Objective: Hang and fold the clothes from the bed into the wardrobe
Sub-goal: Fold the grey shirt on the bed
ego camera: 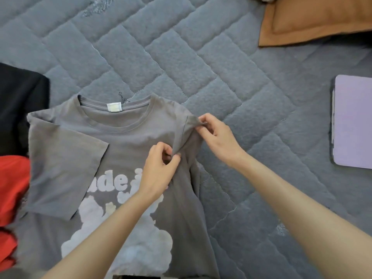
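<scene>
Grey T-shirt [124,137]: soft matte jersey with a ribbed round collar. It lies print-up on the bed close to me, collar pointing away.
Neck label [114,107]: small white rectangle inside the back of the collar.
Print [112,228]: puffy white lettering over cloud shapes, partly covered by my left forearm.
Folded sleeve [66,168]: short and straight-hemmed, turned in across the chest on my left-arm side.
Raised sleeve [187,133]: on my right-arm side, drawn up into a creased ridge between my hands.
Left hand [159,170]: over the chest, grip closed, thumb and forefinger pinching the ridge's lower end.
Right hand [217,137]: by the shoulder seam, grip closed, fingertips pinching the upper end.
Bed [201,57]: blue-grey fleecy quilt stitched in a herringbone of bricks.
Black garment [20,107]: smooth and dark, at the left edge beside the shirt's shoulder.
Red garment [10,198]: bunched, just below the black one.
Pillow [314,19]: rust-brown with a flat flanged border, at the far right.
Lilac case [352,121]: flat and smooth with rounded corners, on the quilt well apart to my right.
</scene>
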